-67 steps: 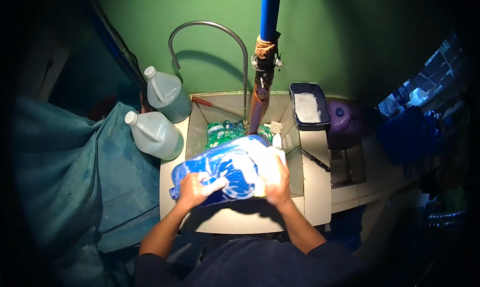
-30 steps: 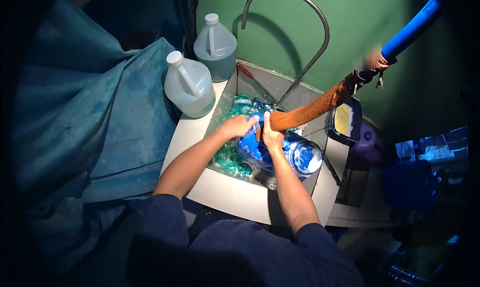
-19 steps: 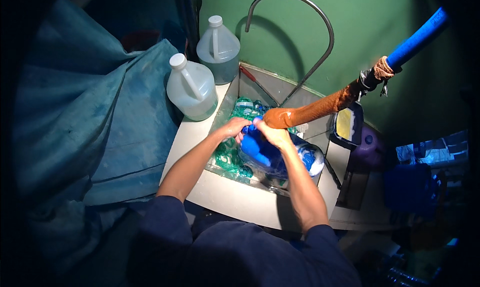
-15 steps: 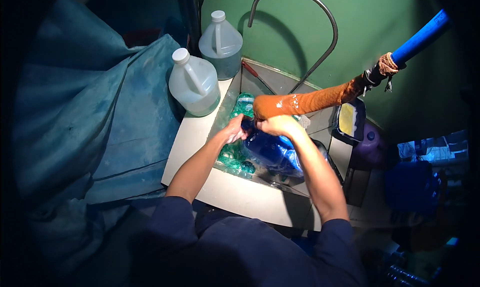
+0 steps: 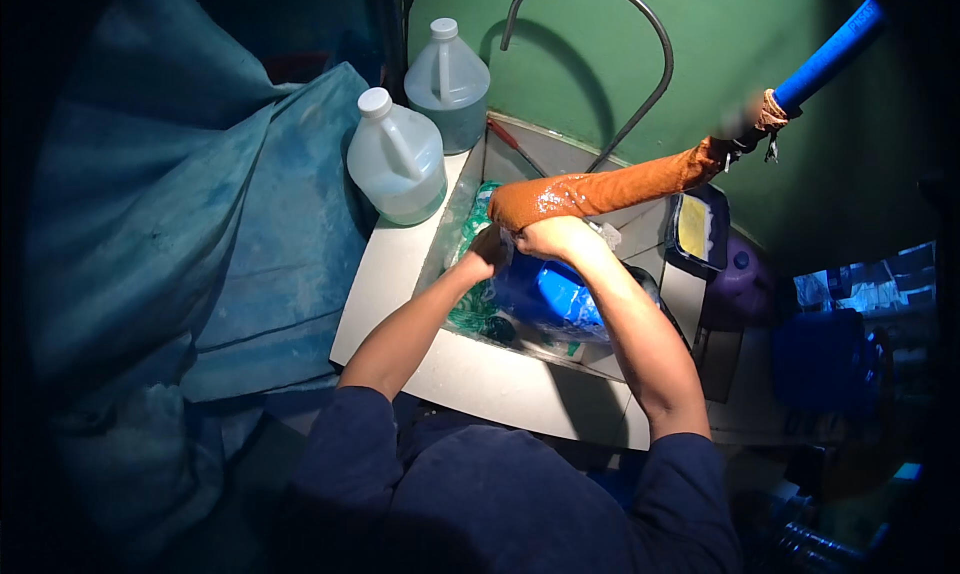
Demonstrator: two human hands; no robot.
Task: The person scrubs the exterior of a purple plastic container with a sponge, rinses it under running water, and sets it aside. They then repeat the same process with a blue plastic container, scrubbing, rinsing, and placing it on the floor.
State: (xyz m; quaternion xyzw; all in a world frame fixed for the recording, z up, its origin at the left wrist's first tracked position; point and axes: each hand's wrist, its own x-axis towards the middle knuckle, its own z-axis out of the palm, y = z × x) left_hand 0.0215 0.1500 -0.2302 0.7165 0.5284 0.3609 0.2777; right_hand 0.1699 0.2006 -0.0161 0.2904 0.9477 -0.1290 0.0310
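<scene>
Both hands [image 5: 550,238] at blue jug [image 5: 566,290], lowered into sink [image 5: 563,154], less foamy than before

The wet orange-brown cloth sleeve [image 5: 590,190] hides the mouth of the large blue plastic bottle [image 5: 568,294]; shadow obscures the left fingers [image 5: 487,245]. At two o'clock, blur smears the sleeve's tied end [image 5: 738,136]; at four, glinting shapes [image 5: 818,542] are unclear.

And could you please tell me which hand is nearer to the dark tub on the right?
Right: the right hand is to the left of the dark tub, apart from it; the left hand is farther left still.
</scene>
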